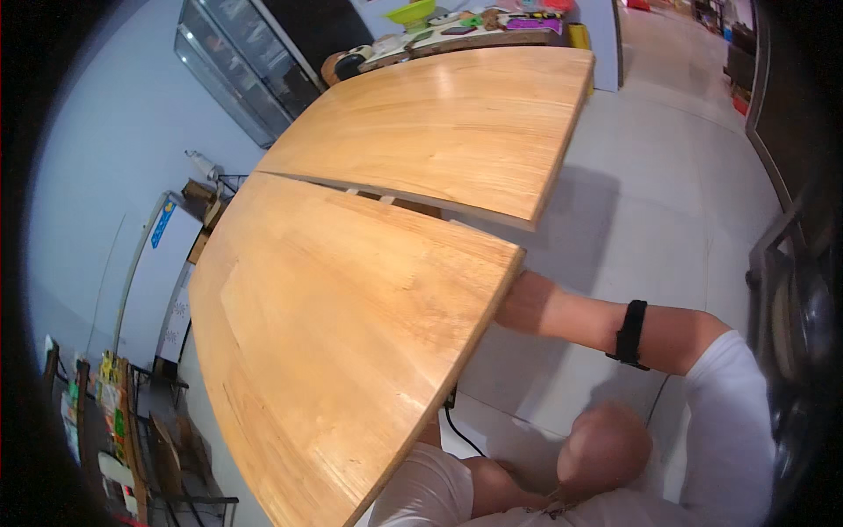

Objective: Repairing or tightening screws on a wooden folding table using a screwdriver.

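A pale wooden tabletop in two halves fills the middle of the head view: a near half [342, 325] and a far half [439, 132]. A wedge-shaped gap parts them, wider toward the right, with wooden rails [386, 200] showing inside it. My right hand [521, 303] reaches in from the right to the near half's edge, close to the corner by the gap. Its fingers are hidden beneath the board, so their grip does not show. A black band [630, 334] circles my right forearm. I cannot see my left hand.
Behind the table stands a cluttered counter [474, 42] with a green basin [410, 13]. A glass-door cabinet [233, 70] is at the back left, a white panel [158, 272] at the left. Dark furniture [795, 299] lines the right. A black cable [461, 435] hangs below the near edge.
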A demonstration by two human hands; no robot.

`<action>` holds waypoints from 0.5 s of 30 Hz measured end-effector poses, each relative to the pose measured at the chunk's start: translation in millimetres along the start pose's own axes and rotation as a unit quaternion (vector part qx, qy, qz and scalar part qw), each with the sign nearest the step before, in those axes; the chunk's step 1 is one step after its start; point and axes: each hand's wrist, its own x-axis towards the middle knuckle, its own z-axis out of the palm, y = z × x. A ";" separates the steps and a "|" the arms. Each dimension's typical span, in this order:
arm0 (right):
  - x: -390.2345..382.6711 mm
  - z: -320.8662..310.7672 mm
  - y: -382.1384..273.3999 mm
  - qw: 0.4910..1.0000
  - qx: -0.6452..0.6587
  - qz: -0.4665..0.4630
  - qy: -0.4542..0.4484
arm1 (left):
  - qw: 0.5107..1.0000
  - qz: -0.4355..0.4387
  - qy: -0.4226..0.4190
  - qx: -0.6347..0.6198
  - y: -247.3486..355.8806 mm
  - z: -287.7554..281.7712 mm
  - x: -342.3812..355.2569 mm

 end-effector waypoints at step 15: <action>-17.0 16.8 -2.2 0.972 0.070 0.167 -0.151 | 1.000 -0.021 0.007 0.011 -5.5 -5.9 -9.3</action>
